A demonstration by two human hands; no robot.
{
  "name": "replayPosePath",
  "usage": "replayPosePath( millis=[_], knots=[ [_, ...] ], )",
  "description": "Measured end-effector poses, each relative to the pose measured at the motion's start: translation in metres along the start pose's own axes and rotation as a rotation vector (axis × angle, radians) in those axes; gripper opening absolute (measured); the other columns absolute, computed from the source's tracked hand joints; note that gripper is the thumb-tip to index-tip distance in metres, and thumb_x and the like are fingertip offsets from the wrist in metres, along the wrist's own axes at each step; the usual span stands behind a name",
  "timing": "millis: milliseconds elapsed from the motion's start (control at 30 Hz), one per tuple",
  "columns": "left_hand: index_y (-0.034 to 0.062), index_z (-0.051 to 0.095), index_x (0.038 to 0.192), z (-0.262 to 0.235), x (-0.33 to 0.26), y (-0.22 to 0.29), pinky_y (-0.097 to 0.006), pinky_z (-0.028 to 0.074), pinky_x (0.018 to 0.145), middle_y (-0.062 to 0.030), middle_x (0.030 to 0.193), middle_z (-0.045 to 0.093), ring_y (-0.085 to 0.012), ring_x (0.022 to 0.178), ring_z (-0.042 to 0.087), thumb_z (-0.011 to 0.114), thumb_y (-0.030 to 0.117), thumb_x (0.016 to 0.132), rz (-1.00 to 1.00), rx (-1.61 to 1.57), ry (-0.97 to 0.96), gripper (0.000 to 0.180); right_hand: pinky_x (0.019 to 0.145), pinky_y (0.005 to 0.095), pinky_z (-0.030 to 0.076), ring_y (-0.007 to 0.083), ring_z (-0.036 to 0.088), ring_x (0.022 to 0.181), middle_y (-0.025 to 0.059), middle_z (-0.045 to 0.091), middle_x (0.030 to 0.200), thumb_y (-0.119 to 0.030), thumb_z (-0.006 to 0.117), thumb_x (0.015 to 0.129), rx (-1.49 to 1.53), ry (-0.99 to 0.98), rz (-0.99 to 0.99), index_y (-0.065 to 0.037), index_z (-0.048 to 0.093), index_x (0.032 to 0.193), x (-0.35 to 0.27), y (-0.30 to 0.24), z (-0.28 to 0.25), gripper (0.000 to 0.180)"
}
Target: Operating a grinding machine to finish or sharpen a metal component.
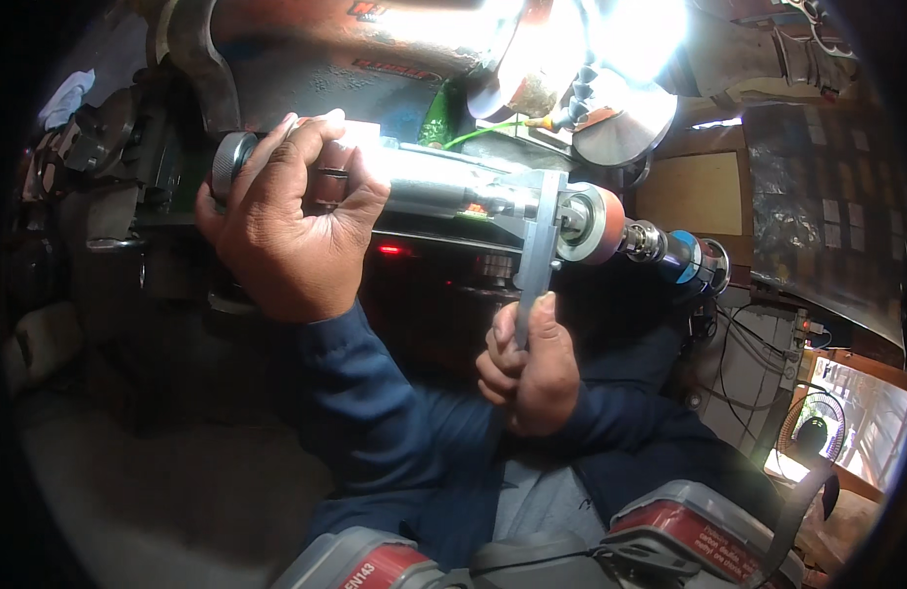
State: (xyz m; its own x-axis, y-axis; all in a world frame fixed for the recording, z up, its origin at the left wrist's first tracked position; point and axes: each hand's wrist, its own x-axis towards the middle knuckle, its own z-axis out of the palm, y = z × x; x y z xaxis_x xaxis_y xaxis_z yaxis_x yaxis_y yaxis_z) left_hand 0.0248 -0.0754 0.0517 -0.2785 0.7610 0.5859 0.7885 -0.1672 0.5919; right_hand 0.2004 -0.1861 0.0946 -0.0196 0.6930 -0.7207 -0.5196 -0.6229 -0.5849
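A long shiny metal cylinder (429, 185) lies across the upper middle, with a knurled knob (234, 165) at its left end. My left hand (296, 216) is closed around the cylinder beside the knob, a ring on one finger; glare washes out what is under the fingertips. Lower and to the right, my right hand (534, 368) grips the lower end of a grey caliper (538, 250) between thumb and fingers. The caliper stands nearly upright, its jaws at the thin shaft left of an orange-rimmed wheel (596, 224). Whether the jaws touch the shaft I cannot tell.
Right of the wheel, a metal spindle with a blue band (682, 257) continues the line. A very bright lamp (635, 29) glares above a shiny disc (625, 123). Cables and a fan (814, 424) are at the right. Respirator cartridges (684, 530) fill the lower edge.
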Motion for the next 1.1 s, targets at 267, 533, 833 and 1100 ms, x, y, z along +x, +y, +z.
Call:
replayPosePath(
  millis=[267, 533, 833, 1100],
  knots=[
    [0.0106, 0.07, 0.088, 0.002, -0.002, 0.007, -0.029, 0.049, 0.081, -0.0006, 0.088, 0.071, -0.0158, 0.089, 0.066, 0.074, 0.008, 0.07, 0.004, 0.039, -0.01, 0.018, 0.039, 0.0236, 0.024, 0.0071, 0.027, 0.041, -0.0025, 0.03, 0.054, -0.054, 0.033, 0.095, 0.049, -0.039, -0.021, -0.008, 0.047, 0.078, 0.008, 0.007, -0.013, 0.052],
    [0.0109, 0.07, 0.087, 0.003, 0.001, 0.008, -0.029, 0.049, 0.082, -0.0009, 0.087, 0.071, -0.0165, 0.089, 0.066, 0.075, 0.009, 0.068, 0.017, 0.039, -0.021, 0.02, 0.039, 0.0237, 0.025, 0.0074, 0.026, 0.041, -0.0016, 0.032, 0.056, -0.054, 0.032, 0.096, 0.081, -0.085, -0.009, -0.008, 0.046, 0.078, 0.011, 0.004, -0.02, 0.051],
    [0.0151, 0.07, 0.087, 0.006, 0.001, 0.004, -0.037, 0.042, 0.086, 0.0007, 0.086, 0.07, -0.0173, 0.085, 0.066, 0.077, 0.018, 0.064, 0.009, -0.02, -0.022, 0.023, 0.04, 0.0238, 0.024, 0.0071, 0.025, 0.043, -0.003, 0.028, 0.055, -0.052, 0.032, 0.096, 0.084, -0.094, -0.007, -0.008, 0.045, 0.078, 0.012, 0.003, -0.018, 0.049],
    [0.0187, 0.07, 0.088, 0.009, -0.001, -0.003, -0.043, 0.036, 0.092, 0.0028, 0.083, 0.069, -0.015, 0.079, 0.065, 0.079, 0.025, 0.062, 0.022, -0.029, 0.024, 0.028, 0.04, 0.0241, 0.025, 0.0073, 0.025, 0.043, -0.0033, 0.028, 0.055, -0.053, 0.032, 0.096, 0.062, -0.075, -0.017, -0.009, 0.044, 0.077, 0.012, 0.004, -0.016, 0.049]
  ],
)
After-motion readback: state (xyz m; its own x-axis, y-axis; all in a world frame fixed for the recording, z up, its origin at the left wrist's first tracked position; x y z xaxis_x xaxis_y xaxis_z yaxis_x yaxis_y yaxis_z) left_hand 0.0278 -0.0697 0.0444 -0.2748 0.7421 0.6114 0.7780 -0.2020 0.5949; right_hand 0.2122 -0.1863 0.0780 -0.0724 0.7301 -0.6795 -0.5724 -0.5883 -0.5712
